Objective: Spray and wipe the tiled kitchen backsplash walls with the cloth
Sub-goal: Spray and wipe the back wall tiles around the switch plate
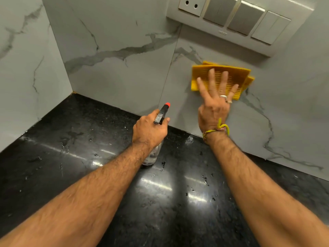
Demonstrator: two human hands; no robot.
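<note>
A folded yellow cloth (236, 75) lies flat against the grey marble-look backsplash tile (124, 68), just below the switch panel. My right hand (214, 102) presses it to the wall with straight, spread fingers. My left hand (151, 130) grips the head of a clear spray bottle (151, 155), whose black trigger head with a red nozzle (164, 110) points at the wall. The bottle's body is mostly hidden under my hand and wrist, and its base stands on the counter.
A white switch and socket panel (240, 20) sticks out of the wall above the cloth. The black stone countertop (89, 166) carries scattered water drops. A second tiled wall (21, 68) meets the backsplash in a corner at left.
</note>
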